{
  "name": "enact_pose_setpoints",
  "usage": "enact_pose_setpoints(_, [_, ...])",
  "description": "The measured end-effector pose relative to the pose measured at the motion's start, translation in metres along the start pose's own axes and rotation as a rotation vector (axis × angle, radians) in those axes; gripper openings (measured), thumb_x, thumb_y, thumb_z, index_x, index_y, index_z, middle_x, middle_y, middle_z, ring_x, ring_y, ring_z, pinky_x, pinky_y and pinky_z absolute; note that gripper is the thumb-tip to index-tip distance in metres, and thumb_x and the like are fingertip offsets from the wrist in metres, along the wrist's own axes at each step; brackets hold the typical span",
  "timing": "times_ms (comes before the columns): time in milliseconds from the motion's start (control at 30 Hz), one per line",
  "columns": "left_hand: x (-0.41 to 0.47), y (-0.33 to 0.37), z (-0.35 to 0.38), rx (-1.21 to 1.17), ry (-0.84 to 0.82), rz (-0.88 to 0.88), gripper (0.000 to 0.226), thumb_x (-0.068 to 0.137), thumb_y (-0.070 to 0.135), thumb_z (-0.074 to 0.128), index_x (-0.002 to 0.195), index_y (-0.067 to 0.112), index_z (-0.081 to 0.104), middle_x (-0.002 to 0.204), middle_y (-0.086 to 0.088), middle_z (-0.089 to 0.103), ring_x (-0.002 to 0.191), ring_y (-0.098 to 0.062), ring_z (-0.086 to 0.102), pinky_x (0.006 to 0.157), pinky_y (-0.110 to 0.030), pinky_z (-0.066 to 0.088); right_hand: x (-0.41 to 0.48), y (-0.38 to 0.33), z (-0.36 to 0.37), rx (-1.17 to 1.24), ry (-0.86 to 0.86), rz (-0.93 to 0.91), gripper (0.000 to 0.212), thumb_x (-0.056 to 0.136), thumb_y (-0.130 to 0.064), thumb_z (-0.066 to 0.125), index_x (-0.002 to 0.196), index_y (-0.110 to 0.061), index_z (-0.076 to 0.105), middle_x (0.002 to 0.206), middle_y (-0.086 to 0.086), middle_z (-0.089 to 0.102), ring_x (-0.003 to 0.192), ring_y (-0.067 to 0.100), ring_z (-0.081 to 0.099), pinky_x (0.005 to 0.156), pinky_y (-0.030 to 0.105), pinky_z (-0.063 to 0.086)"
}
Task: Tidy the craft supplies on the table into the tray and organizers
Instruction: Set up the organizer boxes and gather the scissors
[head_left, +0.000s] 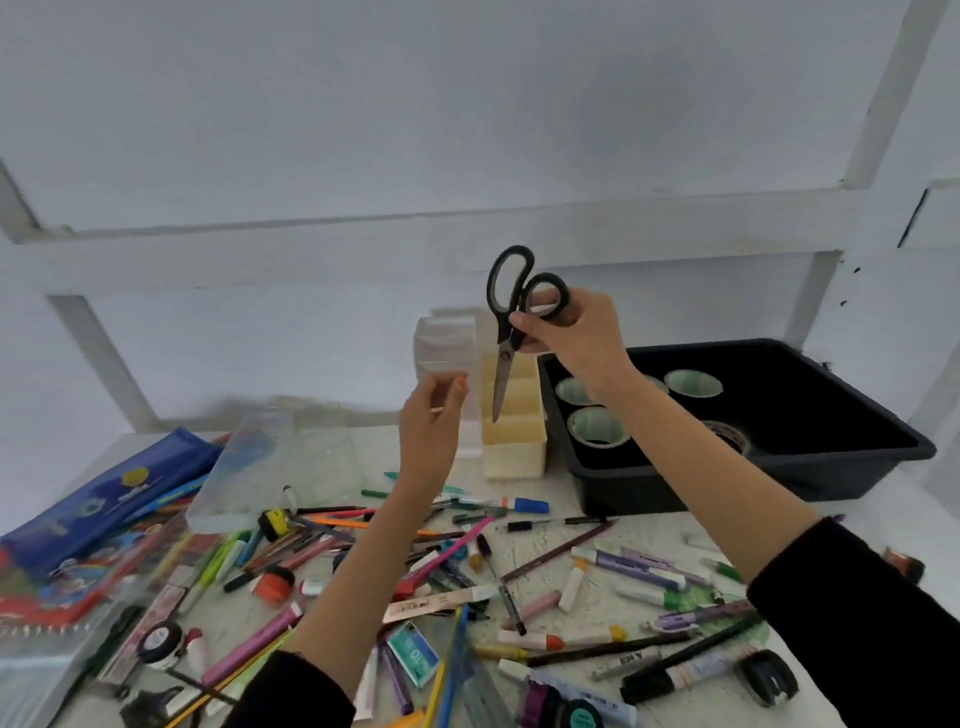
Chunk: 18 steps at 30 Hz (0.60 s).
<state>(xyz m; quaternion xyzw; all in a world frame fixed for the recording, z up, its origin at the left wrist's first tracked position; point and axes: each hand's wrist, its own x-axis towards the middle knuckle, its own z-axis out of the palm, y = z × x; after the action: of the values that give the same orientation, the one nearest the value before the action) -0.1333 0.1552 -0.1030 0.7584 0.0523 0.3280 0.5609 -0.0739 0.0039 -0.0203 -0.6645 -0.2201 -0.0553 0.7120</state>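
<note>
My right hand (576, 338) holds black-handled scissors (511, 312) by the handles, blades pointing down over the cream compartment organizer (514, 447). My left hand (431, 431) hovers just left of the blades with loosely bent fingers, holding nothing I can make out. A clear plastic organizer (447, 358) stands behind the left hand. The black tray (810, 467) at the right holds several tape rolls (597, 428). Pens, markers, pencils and erasers (467, 561) lie scattered across the table below my arms.
A clear plastic box (244, 467) lies tipped at the left, beside a blue pencil case (104, 493) and coloured pencil packs (78, 587). A white shelf frame (415, 244) runs behind the table. Small jars (161, 642) sit near the front left.
</note>
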Motion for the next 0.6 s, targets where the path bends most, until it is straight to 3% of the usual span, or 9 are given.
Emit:
enact_pose_setpoints(67, [0.013,-0.012,-0.017,0.048,0.105,-0.032,0.017,0.093,0.006,0.052,0.105,0.008,0.063,0.093,0.0,0.064,0.084,-0.01,0.058,0.072,-0.006,0.044,0.021,-0.008,0.009,-0.002,0.05,-0.058,0.014,0.077,0.001,0.073,0.08,-0.01,0.065,0.078,0.012,0.071,0.07,0.022,0.072,0.066,0.033,0.06])
enact_pose_setpoints(133, [0.026,-0.027,-0.03,0.12,0.123,-0.096,0.023,0.092,0.004,0.051,0.113,0.008,0.059,0.098,-0.003,0.061,0.088,-0.013,0.056,0.082,-0.017,0.047,0.04,-0.012,0.018,-0.009,0.102,-0.096,0.017,0.076,0.001,0.074,0.077,-0.013,0.065,0.078,0.012,0.07,0.07,0.023,0.072,0.066,0.036,0.06])
enact_pose_setpoints(233, [0.044,-0.047,-0.041,0.166,0.046,-0.215,0.032,0.093,0.007,0.052,0.125,0.007,0.052,0.11,-0.008,0.058,0.101,-0.022,0.056,0.088,-0.031,0.046,0.062,-0.01,0.023,-0.033,0.15,-0.121,0.018,0.076,0.001,0.074,0.077,-0.015,0.064,0.079,0.012,0.07,0.071,0.024,0.072,0.066,0.036,0.06])
enact_pose_setpoints(433, [0.061,-0.075,-0.029,0.167,-0.109,-0.338,0.047,0.095,0.016,0.053,0.139,0.005,0.04,0.133,-0.014,0.05,0.121,-0.025,0.049,0.1,-0.032,0.039,0.082,0.031,0.007,-0.203,0.238,-0.067,0.017,0.077,0.0,0.072,0.091,-0.006,0.064,0.085,0.01,0.068,0.077,0.023,0.07,0.07,0.032,0.059])
enact_pose_setpoints(500, [0.065,-0.085,-0.02,0.211,-0.134,-0.326,0.039,0.096,0.022,0.052,0.131,0.006,0.05,0.118,-0.015,0.059,0.111,-0.026,0.055,0.095,-0.034,0.042,0.087,0.052,0.004,-0.202,0.237,0.004,0.019,0.077,0.001,0.073,0.093,-0.003,0.065,0.088,0.015,0.069,0.077,0.024,0.071,0.07,0.032,0.059])
enact_pose_setpoints(567, [0.065,-0.092,-0.012,0.221,-0.137,-0.253,0.02,0.095,0.029,0.049,0.097,0.013,0.063,0.083,-0.016,0.062,0.077,-0.024,0.056,0.074,-0.035,0.043,0.091,0.072,0.004,-0.199,0.236,0.064,0.019,0.075,0.003,0.073,0.093,-0.001,0.065,0.088,0.018,0.068,0.078,0.027,0.07,0.073,0.035,0.059])
enact_pose_setpoints(600, [0.065,-0.096,-0.009,0.215,-0.127,-0.226,0.022,0.095,0.03,0.049,0.086,0.014,0.061,0.074,-0.014,0.061,0.067,-0.02,0.052,0.066,-0.032,0.04,0.093,0.08,0.005,-0.202,0.232,0.093,0.019,0.075,0.003,0.073,0.092,0.0,0.065,0.087,0.018,0.068,0.08,0.029,0.07,0.074,0.038,0.059])
